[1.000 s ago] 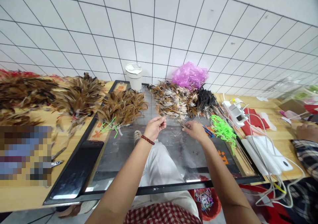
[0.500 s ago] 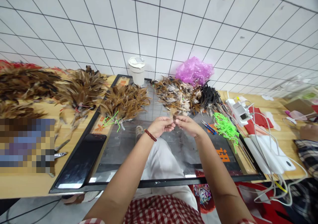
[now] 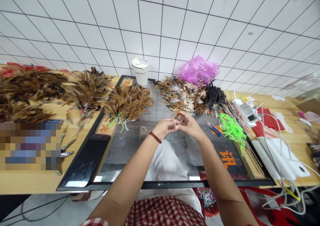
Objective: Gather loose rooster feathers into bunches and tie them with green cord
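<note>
From the head camera, the person's two hands are working together over a dark, glass-topped panel (image 3: 125, 146) that is lying on the wooden table (image 3: 15, 184). The left hand (image 3: 166, 127), with a dark red beaded bracelet (image 3: 155, 137) circling its wrist, is touching the right hand (image 3: 190, 126) at the fingertips. The right thumb and fingers are curling around a small brown feather tuft (image 3: 180, 118), holding it just in front of a mixed feather pile (image 3: 178, 94); whether the left fingers are gripping anything (they are partly hiding one another) I cannot tell. To the left of that pile, a brown feather bundle (image 3: 128, 100) is resting with bright green ties showing at its near end, and a white lidded cup (image 3: 140, 74) is standing upright behind it. A pink plastic bag (image 3: 198, 69) is sitting behind the mixed pile, near the tiled wall (image 3: 175, 25), while a black bundle (image 3: 216, 95) is lying at the pile's right. Near the right hand, blue-handled scissors (image 3: 217, 131) are lying just beside a tangle of green cords (image 3: 231, 127). At the panel's left edge, a black phone (image 3: 86, 161) is resting face up.
</note>
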The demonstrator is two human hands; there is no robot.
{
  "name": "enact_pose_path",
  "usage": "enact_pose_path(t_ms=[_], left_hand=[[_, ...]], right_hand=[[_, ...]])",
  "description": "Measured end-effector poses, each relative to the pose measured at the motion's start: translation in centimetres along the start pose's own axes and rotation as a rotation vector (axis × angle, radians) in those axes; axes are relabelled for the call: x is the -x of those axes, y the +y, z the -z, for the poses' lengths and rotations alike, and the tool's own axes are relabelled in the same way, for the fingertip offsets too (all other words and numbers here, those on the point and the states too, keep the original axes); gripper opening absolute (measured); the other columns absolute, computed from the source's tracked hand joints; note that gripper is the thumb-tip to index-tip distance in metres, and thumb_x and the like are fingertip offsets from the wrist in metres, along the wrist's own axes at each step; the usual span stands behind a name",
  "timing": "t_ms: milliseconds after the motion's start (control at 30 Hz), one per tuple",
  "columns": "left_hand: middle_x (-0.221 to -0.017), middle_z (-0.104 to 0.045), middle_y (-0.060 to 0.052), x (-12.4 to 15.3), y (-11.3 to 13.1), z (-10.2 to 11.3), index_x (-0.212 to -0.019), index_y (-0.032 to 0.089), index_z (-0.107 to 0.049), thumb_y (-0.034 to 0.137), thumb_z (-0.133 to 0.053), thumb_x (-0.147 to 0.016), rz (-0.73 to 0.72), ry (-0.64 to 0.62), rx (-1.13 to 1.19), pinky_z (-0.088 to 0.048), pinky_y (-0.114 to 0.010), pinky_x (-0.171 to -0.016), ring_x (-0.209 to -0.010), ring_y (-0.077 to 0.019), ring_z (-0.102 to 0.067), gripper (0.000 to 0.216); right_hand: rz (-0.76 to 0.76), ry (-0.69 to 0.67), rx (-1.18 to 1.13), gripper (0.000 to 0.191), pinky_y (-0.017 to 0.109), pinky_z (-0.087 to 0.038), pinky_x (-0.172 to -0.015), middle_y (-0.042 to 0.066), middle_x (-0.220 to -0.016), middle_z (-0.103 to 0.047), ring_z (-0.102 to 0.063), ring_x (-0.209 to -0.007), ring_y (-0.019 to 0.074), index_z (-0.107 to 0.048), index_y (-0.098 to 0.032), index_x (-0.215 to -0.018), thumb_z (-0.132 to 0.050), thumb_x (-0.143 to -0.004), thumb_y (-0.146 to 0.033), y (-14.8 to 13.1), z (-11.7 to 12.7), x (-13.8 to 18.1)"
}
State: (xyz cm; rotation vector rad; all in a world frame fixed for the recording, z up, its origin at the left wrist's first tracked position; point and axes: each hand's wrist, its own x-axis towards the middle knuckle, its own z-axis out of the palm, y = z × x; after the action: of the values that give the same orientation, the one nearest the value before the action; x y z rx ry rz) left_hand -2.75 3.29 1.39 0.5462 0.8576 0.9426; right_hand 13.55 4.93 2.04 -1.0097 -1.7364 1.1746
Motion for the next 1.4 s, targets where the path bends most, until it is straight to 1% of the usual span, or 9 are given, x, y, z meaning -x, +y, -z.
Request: enact_pose_path(t_ms=[67,133,333,500,700,967,1167,1300,1400], left_hand=[[-0.07,-0.065,-0.005,-0.3,-0.2,-0.1,-0.076,0.009,-0.07,0.019,-0.077,-0.066,-0.026,0.033,0.057,-0.05,-0.023,-0.064,-0.062,-0.0086,-0.059,0.016],[-0.064,-0.06,-0.003,-0.5,-0.3,0.0,-0.078,0.008,-0.071,0.019,-0.077,-0.066,-0.027,0.032,0.067,-0.045,-0.019,-0.054,-0.056,-0.0063,-0.054,0.018],[-0.063,-0.056,-0.001,-0.6,-0.4,0.0,-0.078,0.008,-0.071,0.023,-0.079,-0.063,-0.027,-0.006,0.051,-0.029,-0.015,-0.042,-0.05,-0.0025,-0.043,0.023],[-0.066,-0.059,-0.002,-0.1,-0.2,-0.3,-0.075,0.009,-0.068,0.022,-0.078,-0.063,-0.03,-0.02,0.048,-0.033,-0.016,-0.044,-0.052,-0.0042,-0.049,0.02],[-0.084,-0.07,-0.011,0.5,0.2,-0.3,-0.078,0.009,-0.068,0.029,-0.078,-0.064,0.005,-0.128,-0.14,-0.044,-0.019,-0.051,-0.063,-0.0119,-0.064,0.026],[-0.082,-0.071,-0.013,0.6,0.0,-0.6,-0.08,0.008,-0.067,0.034,-0.077,-0.068,0.074,-0.186,-0.151,-0.052,-0.026,-0.063,-0.07,-0.0166,-0.068,0.03],[-0.059,-0.062,-0.003,0.4,-0.3,-0.8,-0.078,0.009,-0.065,0.026,-0.07,-0.076,0.08,-0.095,-0.2,-0.047,-0.02,-0.051,-0.049,-0.0093,-0.059,0.018],[-0.073,-0.067,-0.008,0.5,-0.2,-1.1,-0.079,0.009,-0.066,0.022,-0.072,-0.073,0.089,-0.08,-0.086,-0.051,-0.023,-0.06,-0.064,-0.0138,-0.066,0.016],[-0.081,-0.069,-0.009,0.5,-0.2,-1.3,-0.079,0.01,-0.067,0.017,-0.067,-0.074,0.065,-0.009,0.073,-0.053,-0.028,-0.069,-0.069,-0.0136,-0.065,0.009]], right_hand=[[0.149,0.049,0.23,0.076,0.035,-0.048,-0.078,0.008,-0.109,-0.055,-0.053,-0.084,0.0185,-0.052,-0.024,-0.128,-0.081,-0.06,-0.044,-0.3,0.2,0.3],[0.252,0.083,0.381,0.074,0.038,-0.047,-0.082,0.01,-0.114,-0.053,-0.052,-0.089,0.0204,-0.047,-0.024,-0.134,-0.076,-0.069,-0.044,-0.5,0.2,0.6],[0.326,0.184,0.512,0.063,0.039,-0.047,-0.083,0.009,-0.108,-0.054,-0.052,-0.08,0.0193,-0.043,-0.026,-0.137,-0.065,-0.08,-0.043,-0.3,-0.2,0.8],[0.181,0.194,0.29,0.059,0.038,-0.047,-0.08,0.008,-0.101,-0.059,-0.053,-0.078,0.0186,-0.056,-0.023,-0.125,-0.07,-0.073,-0.047,0.0,0.1,0.4],[-0.212,-0.023,-0.289,0.033,0.028,-0.044,-0.066,0.001,-0.072,-0.062,-0.055,-0.067,0.0134,-0.069,-0.019,-0.082,-0.067,-0.074,-0.052,0.4,0.3,0.4],[-0.166,0.116,-0.33,0.028,0.023,-0.04,-0.057,-0.004,-0.059,-0.056,-0.049,-0.056,0.0095,-0.06,-0.018,-0.063,-0.077,-0.066,-0.04,0.7,-0.5,0.3],[-0.103,0.213,-0.152,0.033,0.024,-0.038,-0.054,-0.003,-0.057,-0.052,-0.045,-0.054,0.0098,-0.056,-0.018,-0.06,-0.073,-0.068,-0.045,1.2,-0.8,0.0],[-0.052,0.194,-0.072,0.032,0.025,-0.042,-0.06,0.0,-0.077,-0.057,-0.048,-0.062,0.0107,-0.064,-0.019,-0.087,-0.07,-0.071,-0.047,1.0,-0.1,0.0],[0.041,0.12,0.058,0.057,0.029,-0.045,-0.07,0.004,-0.1,-0.057,-0.051,-0.073,0.0126,-0.059,-0.022,-0.116,-0.078,-0.064,-0.04,0.4,0.7,0.3]])
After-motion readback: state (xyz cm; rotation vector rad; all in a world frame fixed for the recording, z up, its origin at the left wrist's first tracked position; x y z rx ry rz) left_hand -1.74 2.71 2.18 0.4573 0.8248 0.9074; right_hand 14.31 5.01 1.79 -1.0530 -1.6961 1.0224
